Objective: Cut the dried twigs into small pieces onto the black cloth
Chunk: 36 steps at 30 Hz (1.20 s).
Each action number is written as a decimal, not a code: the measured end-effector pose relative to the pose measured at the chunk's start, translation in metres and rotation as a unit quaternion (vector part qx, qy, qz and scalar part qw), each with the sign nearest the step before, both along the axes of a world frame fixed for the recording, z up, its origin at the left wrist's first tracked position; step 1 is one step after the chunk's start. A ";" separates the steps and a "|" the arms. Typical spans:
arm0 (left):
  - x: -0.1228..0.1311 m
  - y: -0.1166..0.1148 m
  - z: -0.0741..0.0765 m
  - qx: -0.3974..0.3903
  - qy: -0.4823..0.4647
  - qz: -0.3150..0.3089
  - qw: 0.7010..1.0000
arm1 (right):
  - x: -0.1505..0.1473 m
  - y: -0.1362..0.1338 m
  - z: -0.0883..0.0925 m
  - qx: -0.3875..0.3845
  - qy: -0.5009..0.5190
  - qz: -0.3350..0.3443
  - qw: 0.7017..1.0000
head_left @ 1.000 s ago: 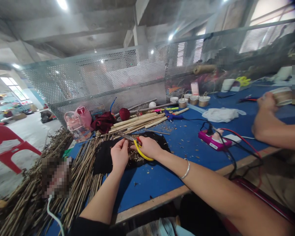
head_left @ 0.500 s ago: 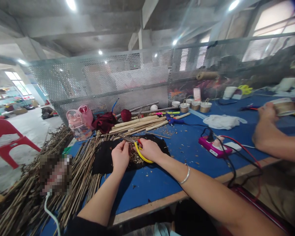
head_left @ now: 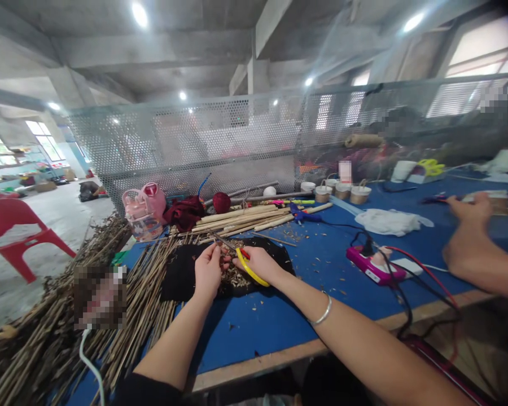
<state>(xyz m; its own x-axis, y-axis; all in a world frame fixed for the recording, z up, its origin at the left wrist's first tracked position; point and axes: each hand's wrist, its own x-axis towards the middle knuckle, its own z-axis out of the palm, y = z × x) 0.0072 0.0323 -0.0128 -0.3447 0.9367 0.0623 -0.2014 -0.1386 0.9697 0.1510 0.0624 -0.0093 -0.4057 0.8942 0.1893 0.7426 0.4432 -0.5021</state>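
Observation:
My right hand (head_left: 260,264) is closed round the yellow-and-red handles of a pair of scissors (head_left: 253,272). Their dark blades point up and left, passing just behind the fingertips of my left hand (head_left: 209,268). The left thumb and fingers are pinched together; what lies between them is too small to make out. Both hands are over a black cloth (head_left: 175,279) strewn with short plant clippings (head_left: 236,278). Left of the cloth lies a heap of long thin brown sticks (head_left: 138,307).
Behind the cloth are pale rods (head_left: 237,219), a blue glue gun (head_left: 307,215) and a dark red yarn ball (head_left: 222,202). A pink bottle (head_left: 146,217) stands at back left. Rightward lie a magenta power strip (head_left: 370,268) with cables and a white plastic bag (head_left: 393,221). Another person's hand (head_left: 474,211) is far right.
My view has shifted slightly, so everything sits a little lower and further right. My hands stay over the cloth with the scissors. The other person's hand has turned over the item it touches.

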 end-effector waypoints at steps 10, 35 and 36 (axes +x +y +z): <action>0.006 -0.005 0.003 0.023 0.000 -0.050 0.998 | 0.002 -0.005 0.000 0.060 -0.008 -0.001 0.998; 0.009 -0.010 0.001 0.040 0.094 -0.052 0.993 | -0.001 -0.003 -0.003 0.055 -0.055 -0.022 0.997; 0.008 -0.009 -0.001 0.044 0.097 -0.053 0.993 | -0.001 -0.003 -0.002 0.052 -0.055 -0.022 0.997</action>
<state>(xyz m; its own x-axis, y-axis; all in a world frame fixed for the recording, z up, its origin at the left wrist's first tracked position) 0.0151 0.0232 -0.0136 -0.2182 0.9552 0.2002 -0.0306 -0.2117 0.9769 0.1496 0.0596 -0.0113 -0.3904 0.8894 0.2376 0.8107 0.4545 -0.3690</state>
